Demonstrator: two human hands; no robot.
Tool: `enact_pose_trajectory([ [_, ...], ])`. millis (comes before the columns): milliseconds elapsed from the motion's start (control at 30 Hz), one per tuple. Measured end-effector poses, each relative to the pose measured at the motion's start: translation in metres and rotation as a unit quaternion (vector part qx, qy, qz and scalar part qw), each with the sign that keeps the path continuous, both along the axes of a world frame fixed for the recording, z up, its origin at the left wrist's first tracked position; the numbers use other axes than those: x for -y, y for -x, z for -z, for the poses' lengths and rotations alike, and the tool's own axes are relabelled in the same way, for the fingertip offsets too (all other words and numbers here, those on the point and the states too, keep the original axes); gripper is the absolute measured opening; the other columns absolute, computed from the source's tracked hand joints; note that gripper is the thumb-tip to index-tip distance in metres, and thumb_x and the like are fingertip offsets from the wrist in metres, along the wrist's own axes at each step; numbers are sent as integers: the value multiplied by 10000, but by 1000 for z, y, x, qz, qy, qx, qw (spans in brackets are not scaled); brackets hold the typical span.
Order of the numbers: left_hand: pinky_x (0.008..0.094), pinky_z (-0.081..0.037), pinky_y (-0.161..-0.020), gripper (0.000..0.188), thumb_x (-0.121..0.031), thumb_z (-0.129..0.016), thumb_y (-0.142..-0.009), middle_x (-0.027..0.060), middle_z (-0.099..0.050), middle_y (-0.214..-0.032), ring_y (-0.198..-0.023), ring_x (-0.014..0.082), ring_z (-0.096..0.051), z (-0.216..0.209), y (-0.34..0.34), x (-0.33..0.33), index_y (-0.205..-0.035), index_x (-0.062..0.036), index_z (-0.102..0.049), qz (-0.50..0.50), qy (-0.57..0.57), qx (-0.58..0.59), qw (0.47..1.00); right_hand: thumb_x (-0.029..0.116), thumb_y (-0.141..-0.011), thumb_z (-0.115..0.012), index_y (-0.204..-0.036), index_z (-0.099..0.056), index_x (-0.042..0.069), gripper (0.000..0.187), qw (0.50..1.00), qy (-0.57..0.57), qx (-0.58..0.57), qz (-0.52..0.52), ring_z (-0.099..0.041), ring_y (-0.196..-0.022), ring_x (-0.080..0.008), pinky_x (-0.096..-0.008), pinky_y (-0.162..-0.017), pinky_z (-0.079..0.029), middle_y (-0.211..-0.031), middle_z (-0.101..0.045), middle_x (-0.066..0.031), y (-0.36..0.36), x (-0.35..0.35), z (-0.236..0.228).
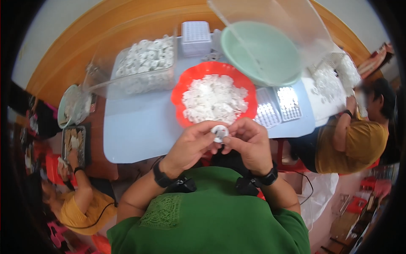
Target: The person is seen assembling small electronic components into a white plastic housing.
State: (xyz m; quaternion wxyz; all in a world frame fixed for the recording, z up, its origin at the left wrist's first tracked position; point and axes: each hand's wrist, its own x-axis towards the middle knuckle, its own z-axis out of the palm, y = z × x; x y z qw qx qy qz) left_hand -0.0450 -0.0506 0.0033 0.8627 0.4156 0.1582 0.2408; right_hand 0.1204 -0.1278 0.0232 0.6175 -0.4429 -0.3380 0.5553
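Observation:
Between my fingertips is a small round white plastic part (219, 133) with slots in its face. My left hand (192, 144) grips it from the left with thumb and fingers. From the other side my right hand (249, 143) pinches its edge, the thumb at the lower right. Both hands are just in front of a red scalloped bowl (179, 91) heaped with small flat white pieces (215, 99). Whether a second, smaller piece is in my right fingers cannot be made out.
A clear bin (146, 84) of round white parts stands at the back left. Behind the bowl are a white rack (196, 38) and a green basin (258, 51) under a clear sheet. Trays (288, 103) of small parts lie at right. Co-workers sit at left (86, 207) and right (359, 144).

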Motion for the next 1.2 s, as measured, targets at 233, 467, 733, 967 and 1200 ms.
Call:
enact_pose_trajectory([
  [233, 250, -504, -722, 315, -184, -588, -931, 106, -624, -1051, -858, 139, -607, 0, 2, -2, -1169, 19, -549, -37, -25, 7, 999, -6, -836, -656, -912, -581, -16, 107, 993, -11, 114, 13, -578, -668, -74, -213, -581, -472, -781, -621, -34, -19, 6, -2],
  [467, 244, -528, -673, 354, -158, -655, -887, 129, -655, -1007, -819, 158, -646, 6, 16, -11, -1165, 39, -557, -62, -28, 32, 997, 5, -821, -604, -868, -640, -37, 72, 841, 60, 514, 157, -559, -624, -91, -249, -565, -463, -703, -616, -38, -147, 23, 24],
  [733, 247, -533, -691, 405, -159, -667, -881, 125, -652, -1009, -814, 147, -642, 7, 9, -14, -1209, 42, -541, -82, -18, 12, 996, 148, -749, -628, -775, -691, 17, 148, 699, 109, 667, 232, -625, -705, -370, -428, -659, -496, -734, -646, -188, -199, 1, 58],
  [967, 256, -535, -733, 394, -71, -634, -887, 140, -650, -1058, -855, 155, -643, 6, 3, -10, -1246, 47, -524, -95, 9, 14, 995, 106, -698, -628, -681, -650, 16, 94, 725, 122, 639, 226, -607, -603, -333, -395, -576, -473, -628, -615, -164, -210, -2, 72],
  [1200, 262, -546, -725, 347, -147, -628, -895, 200, -627, -1134, -831, 141, -641, 10, 2, -12, -1204, 0, -572, -61, -23, 22, 998, 91, -679, -658, -695, -640, -11, 105, 745, 133, 618, 215, -604, -556, -297, -369, -550, -467, -607, -619, -152, -214, -8, 73],
])
